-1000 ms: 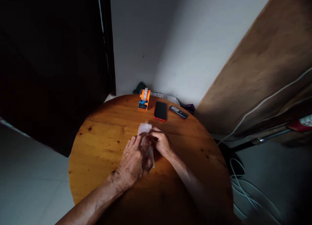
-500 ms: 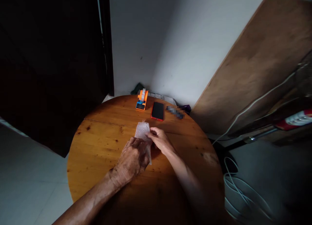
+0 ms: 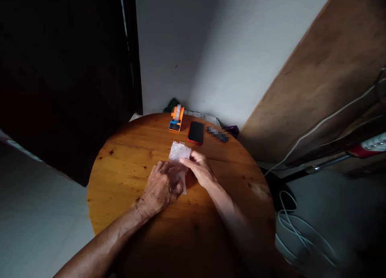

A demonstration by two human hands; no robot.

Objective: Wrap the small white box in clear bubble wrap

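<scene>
A small clear bubble-wrap piece [image 3: 180, 152] is held over the middle of a round wooden table [image 3: 126, 177]. My left hand [image 3: 161, 187] is closed on its lower part, fingers curled over it. My right hand [image 3: 197, 169] pinches its upper right edge between thumb and fingers. The lower half of the wrap is hidden behind my left hand.
At the table's far edge stand an orange tape dispenser [image 3: 176, 119], a red-edged black phone [image 3: 196, 132] and a small dark blurred device [image 3: 217, 133]. A wooden board [image 3: 316, 77] leans on the wall at right. White cables [image 3: 301, 238] lie on the floor.
The upper end of the bubble wrap has lifted and shows more above my hands. My right hand has shifted to pinch its top edge. The view has drifted slightly.
</scene>
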